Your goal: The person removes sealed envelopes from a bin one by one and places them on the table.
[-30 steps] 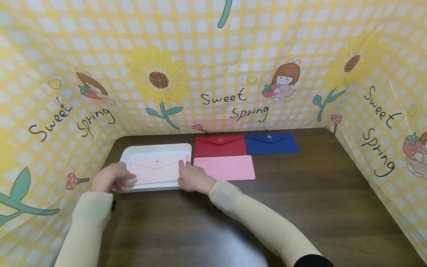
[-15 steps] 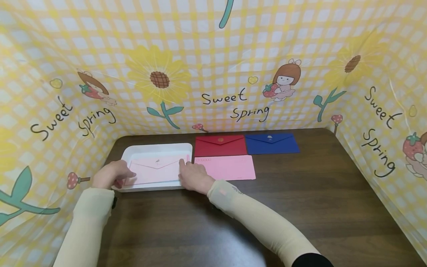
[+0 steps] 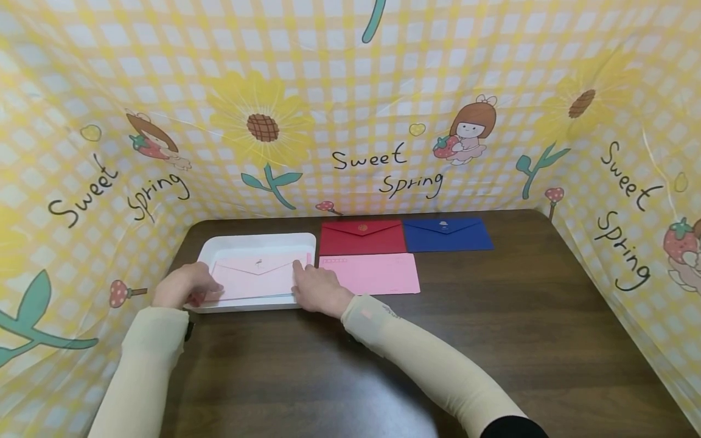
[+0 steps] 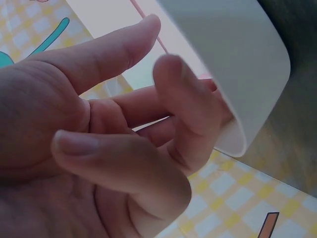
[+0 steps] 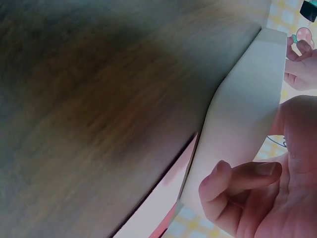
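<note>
A pale pink envelope [image 3: 254,284] with a V-shaped flap lies in the white tray [image 3: 257,238], at the table's back left. Bluish and stronger pink paper edges peep out from under it. My left hand [image 3: 183,286] holds its left end, thumb on top, fingers curled inside the tray's left side. At the other end, my right hand [image 3: 317,289] reaches over the tray's front right corner and holds the envelope, index fingertip on its top. In the right wrist view, other curled fingers [image 5: 215,191] hang outside the tray wall; the grip itself is hidden.
Right of the tray lie a red envelope [image 3: 361,243] and a blue envelope [image 3: 449,240], side by side. A pink envelope [image 3: 378,277] lies flat below the red one, close to the tray. Yellow checked cloth [image 3: 350,109] walls in the brown table [image 3: 438,340] at the back and sides.
</note>
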A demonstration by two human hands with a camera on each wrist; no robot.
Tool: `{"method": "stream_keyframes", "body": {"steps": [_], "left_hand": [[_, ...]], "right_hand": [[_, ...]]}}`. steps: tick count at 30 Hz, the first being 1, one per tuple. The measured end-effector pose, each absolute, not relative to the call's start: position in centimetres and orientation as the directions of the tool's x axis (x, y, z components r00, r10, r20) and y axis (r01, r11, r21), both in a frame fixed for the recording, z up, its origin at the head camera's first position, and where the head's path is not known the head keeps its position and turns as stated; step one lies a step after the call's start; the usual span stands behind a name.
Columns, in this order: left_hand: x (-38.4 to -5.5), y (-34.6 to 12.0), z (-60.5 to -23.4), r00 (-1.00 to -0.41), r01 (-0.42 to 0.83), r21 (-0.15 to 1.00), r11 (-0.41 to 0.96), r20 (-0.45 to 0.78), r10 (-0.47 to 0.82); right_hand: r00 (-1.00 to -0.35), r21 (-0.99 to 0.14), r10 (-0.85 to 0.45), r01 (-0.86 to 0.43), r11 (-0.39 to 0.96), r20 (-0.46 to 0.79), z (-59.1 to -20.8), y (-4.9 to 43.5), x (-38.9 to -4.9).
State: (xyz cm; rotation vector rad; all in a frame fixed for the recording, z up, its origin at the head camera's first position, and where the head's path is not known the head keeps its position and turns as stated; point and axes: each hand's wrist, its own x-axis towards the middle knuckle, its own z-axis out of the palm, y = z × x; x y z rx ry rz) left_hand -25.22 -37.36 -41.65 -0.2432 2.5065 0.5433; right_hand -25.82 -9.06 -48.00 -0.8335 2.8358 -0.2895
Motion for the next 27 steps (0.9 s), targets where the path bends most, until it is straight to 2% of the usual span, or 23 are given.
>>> {"method": "stream_keyframes", "body": {"steps": [7, 20, 27], "left_hand": [[-24.99, -37.37, -41.95, -0.841, -0.24, 0.308, 0.921, -0.539, -0.038], [-24.71, -37.16, -42.17, -0.836, -0.281, 0.303, 0.911, -0.544, -0.077], [-24.54, -36.95, -42.05, -0.842, -0.258, 0.296, 0.92, -0.535, -0.064]], "right_hand": [[-0.824, -0.269, -0.556, -0.515, 0.814, -0.106, -47.84, -8.98, -25.93], [-0.814, -0.397, -0.568, -0.485, 0.779, -0.12, -47.83, -9.03, -25.97], [-0.823, -0.472, -0.554, -0.442, 0.763, -0.126, -47.9, -8.97, -26.21]]}}
